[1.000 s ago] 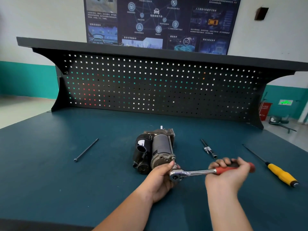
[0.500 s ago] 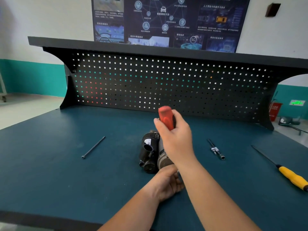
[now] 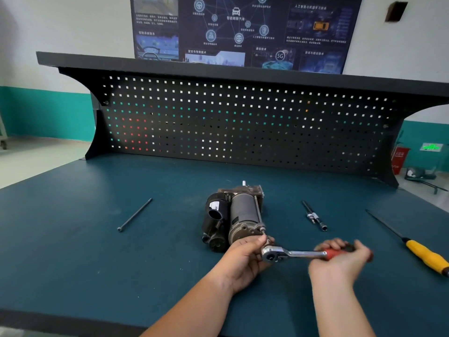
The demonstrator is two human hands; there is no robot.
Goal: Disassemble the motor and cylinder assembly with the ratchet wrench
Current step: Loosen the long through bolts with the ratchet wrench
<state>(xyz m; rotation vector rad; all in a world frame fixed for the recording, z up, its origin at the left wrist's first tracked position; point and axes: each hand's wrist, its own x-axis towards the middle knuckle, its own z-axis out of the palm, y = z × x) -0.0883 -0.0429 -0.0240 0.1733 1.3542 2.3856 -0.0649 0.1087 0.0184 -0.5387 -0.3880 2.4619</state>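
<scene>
Here, the motor and cylinder assembly (image 3: 233,215), a smooth grey metal drum beside black housings, lies mid-surface (image 3: 97,263) on dark teal matting. The chrome ratchet wrench (image 3: 291,254), which stood upright half a second ago, now lies level, pointing right. The right hand (image 3: 340,261) wraps its fingers round the red handle; the left hand (image 3: 243,261) has its fingers curled about the wrench head at the drum's near end.
</scene>
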